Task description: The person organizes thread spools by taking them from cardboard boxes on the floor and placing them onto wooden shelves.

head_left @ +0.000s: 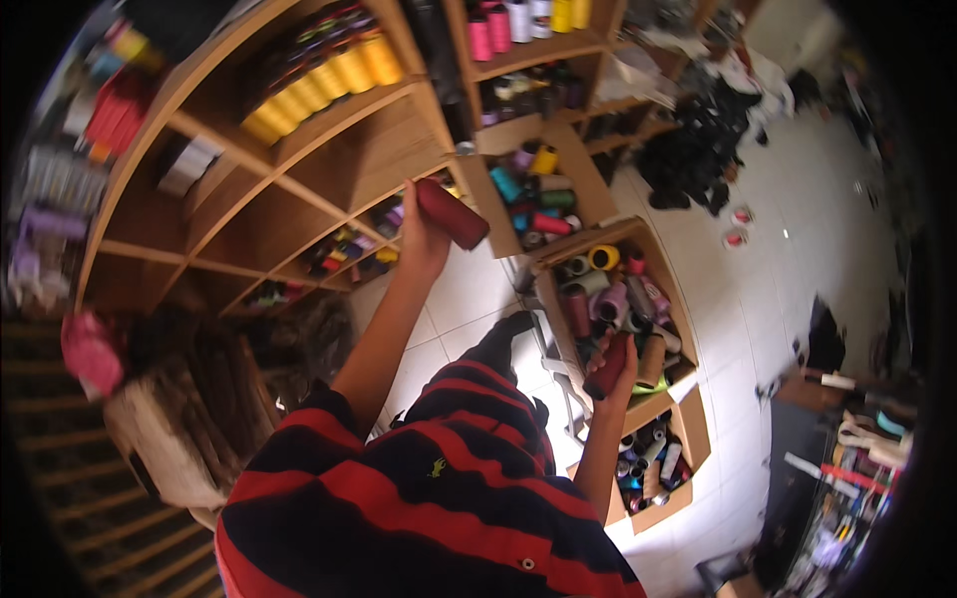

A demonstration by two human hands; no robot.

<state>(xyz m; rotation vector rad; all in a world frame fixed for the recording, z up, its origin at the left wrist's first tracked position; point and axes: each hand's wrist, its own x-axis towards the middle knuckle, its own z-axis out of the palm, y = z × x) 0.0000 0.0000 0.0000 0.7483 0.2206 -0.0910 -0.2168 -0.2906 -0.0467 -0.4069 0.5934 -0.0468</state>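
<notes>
My left hand (423,242) is closed round a large maroon thread spool (454,214), held up and tilted beside the wooden shelves. In my right hand (624,383) is a second dark maroon thread spool (604,371), gripped over the near side of an open cardboard box (682,321). Spools of many colours fill that box, among them a yellow spool (603,257) and a brown spool (651,361) close to my right hand. Part of my left fingers is hidden behind the spool they hold.
A wooden cubby shelf (284,184) stands at the left, with a row of yellow spools (329,88) in an upper compartment. More spools lie in a far box (590,171) and a near box (698,439). A dark cloth heap (698,140) lies on the tiled floor.
</notes>
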